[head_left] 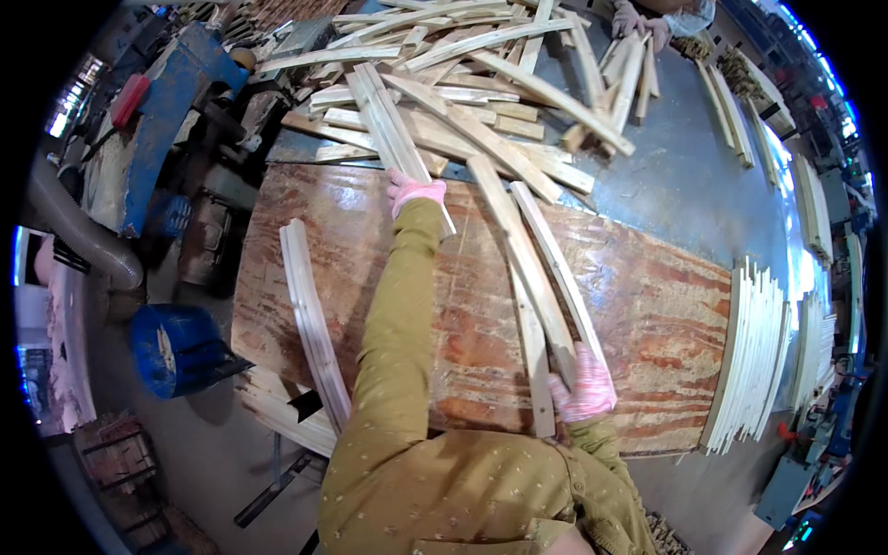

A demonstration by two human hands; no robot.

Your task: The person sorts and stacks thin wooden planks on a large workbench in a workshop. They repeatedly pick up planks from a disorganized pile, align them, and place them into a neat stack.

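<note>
My left hand (415,191), in a pink glove, reaches forward and closes round the near part of a pale wooden strip (381,113); a lengthwise line suggests a second strip beside it. Its far end overlaps the loose pile of wooden strips (509,120). Close to my body, my right hand (588,387), gloved in pink and white, grips the near end of a long wooden strip (527,250). Another curved strip (561,254) runs along that hand's right side. A third strip (532,361) lies on the board just left of it. My right fingertips are partly hidden.
A worn plywood board (647,314) covers the near tabletop. On it lies a curved strip (313,314) at left, and a row of thin slats (751,356) stands at right. Another person's gloved hands (640,23) hold strips at the far side. A blue bucket (176,351) stands left.
</note>
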